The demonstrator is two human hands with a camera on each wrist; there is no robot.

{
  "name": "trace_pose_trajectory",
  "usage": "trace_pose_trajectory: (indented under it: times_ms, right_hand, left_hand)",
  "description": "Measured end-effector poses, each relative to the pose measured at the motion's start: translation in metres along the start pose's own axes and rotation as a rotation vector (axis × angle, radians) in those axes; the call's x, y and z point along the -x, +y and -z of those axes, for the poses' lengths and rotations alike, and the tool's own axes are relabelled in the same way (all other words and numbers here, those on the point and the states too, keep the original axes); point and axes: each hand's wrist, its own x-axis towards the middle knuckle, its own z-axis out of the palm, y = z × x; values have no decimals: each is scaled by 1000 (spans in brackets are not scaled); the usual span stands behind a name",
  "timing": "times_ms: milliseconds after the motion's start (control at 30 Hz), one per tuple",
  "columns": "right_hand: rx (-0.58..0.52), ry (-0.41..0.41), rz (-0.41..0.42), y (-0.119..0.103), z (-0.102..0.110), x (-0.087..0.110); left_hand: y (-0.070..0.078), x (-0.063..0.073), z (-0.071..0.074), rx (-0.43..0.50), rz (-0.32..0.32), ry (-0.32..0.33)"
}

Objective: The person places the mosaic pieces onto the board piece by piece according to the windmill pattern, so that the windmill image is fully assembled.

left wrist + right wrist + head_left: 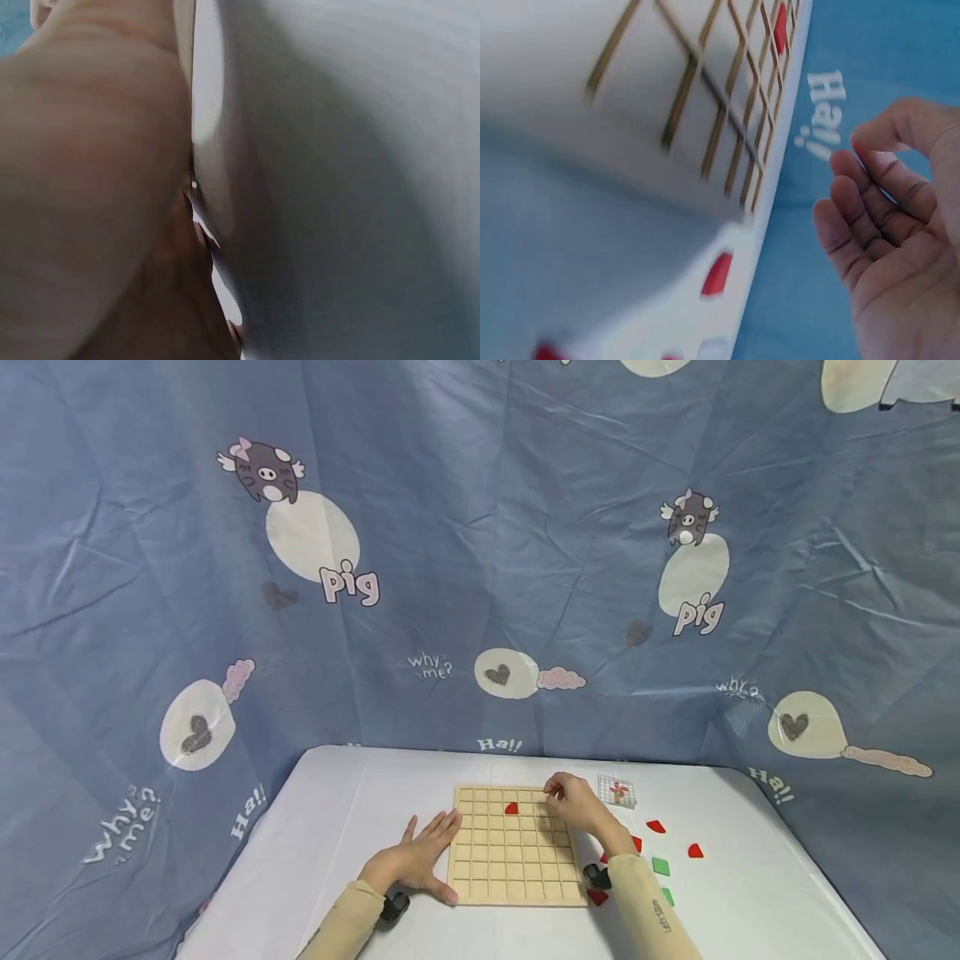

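L hand [416, 862], fingers spread, touches the grid board's [497, 853] L edge, lower ctr of frame; R hand [577, 804] is over its upper R corner, thumb + index tips abt. together, can't tell if they've got anything. 1 red piece [512, 808] sits in upper-ctr cell. Best: light L pressure, R fingertips square to cell walls, forearm clear of loose pieces [660, 866].
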Motion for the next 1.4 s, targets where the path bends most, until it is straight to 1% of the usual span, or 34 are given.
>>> trace_pose_trajectory:
  times_ms: [200,367,500,567,733,967,1200,1400]
  right_hand:
    - [22,41,-22,18,22,8]
    - [9,31,-76,31,35,13]
    - [32,30,-98,40,41,15]
    - [49,29,-96,45,41,15]
    - [54,14,-100,54,39,16]
    - [62,-13,-171,61,34,16]
    - [143,-16,-135,65,27,13]
    - [151,-39,-167,65,21,10]
  left_hand:
    - [1,0,1,2,2,3]
    - [0,-2,0,3,6,4]
    - [-1,-2,-1,4,3,6]
    - [-1,-2,-1,0,2,8]
    - [-1,-3,-1,2,-2,7]
    - [0,0,0,25,-14,4]
    - [-2,0,0,16,-22,-4]
    - [-1,0,0,9,-19,4]
